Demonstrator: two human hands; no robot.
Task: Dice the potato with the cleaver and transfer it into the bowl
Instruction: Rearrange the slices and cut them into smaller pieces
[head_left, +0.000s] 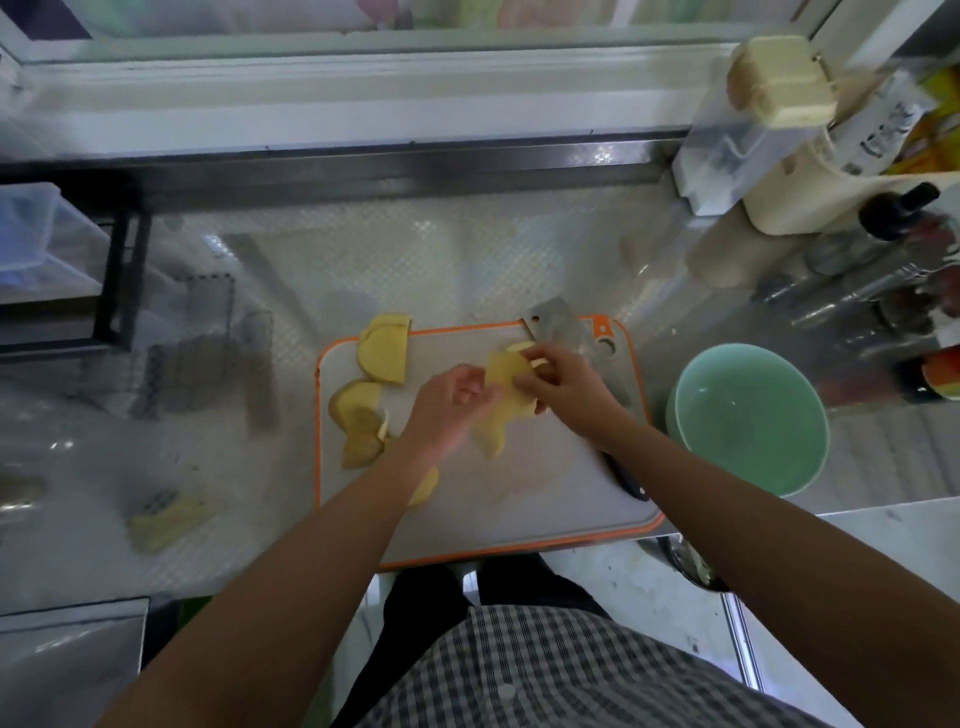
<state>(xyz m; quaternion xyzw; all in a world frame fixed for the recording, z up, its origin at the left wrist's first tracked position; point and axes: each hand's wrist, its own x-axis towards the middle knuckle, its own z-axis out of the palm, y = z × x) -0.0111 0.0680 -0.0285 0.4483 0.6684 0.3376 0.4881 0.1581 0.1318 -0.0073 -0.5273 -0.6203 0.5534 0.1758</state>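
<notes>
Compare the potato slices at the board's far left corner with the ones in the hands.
The corner slices lie flat, untouched, overhanging the cutting board rim; the held slices are over its middle, gripped by left hand and right hand. Both are pale yellow potato.

A single wide-angle camera on the person's head looks almost straight down on the counter (467, 249) from close above. The cutting board (519, 499) fills mid-frame, where the left hand (447, 410) and right hand (566, 384) meet; the window ledge (363, 104) bends along the top edge
</notes>
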